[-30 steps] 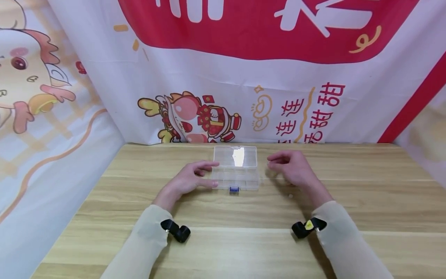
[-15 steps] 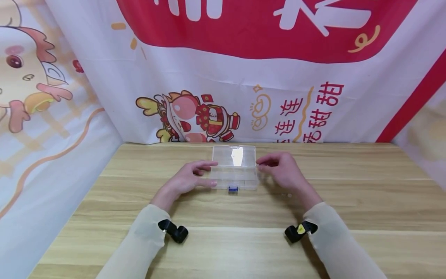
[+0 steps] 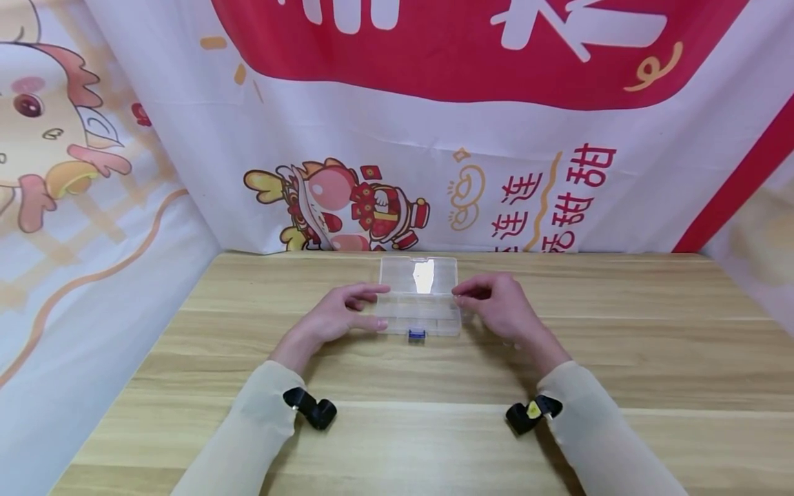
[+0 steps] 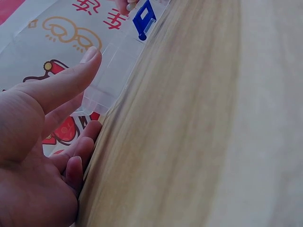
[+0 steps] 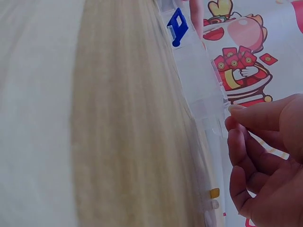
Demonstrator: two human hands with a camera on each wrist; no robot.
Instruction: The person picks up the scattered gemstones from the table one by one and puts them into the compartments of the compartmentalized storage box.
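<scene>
A clear plastic compartment box (image 3: 417,322) with a blue latch (image 3: 417,335) lies on the table, its lid (image 3: 400,275) raised at the back. My left hand (image 3: 338,315) rests at the box's left end. Its straight thumb (image 4: 71,78) and index finger reach over the box, the other fingers loosely bent beside it. My right hand (image 3: 499,303) is at the box's right edge, near the hinge. Thumb and index finger pinch a tiny pale piece (image 4: 131,6), mostly hidden by the fingertips. The other fingers of the right hand (image 5: 265,156) are bent.
Tiny loose pieces lie on the table to the right of the box, among them a yellow one (image 5: 214,193) and a clear one (image 5: 214,204). A printed cloth (image 3: 347,138) hangs behind the wooden table (image 3: 409,441), with another at the left.
My right hand has moved left, from beside the box to its right edge, with the tiny piece between its fingertips. My left hand has stayed at the box's left end.
</scene>
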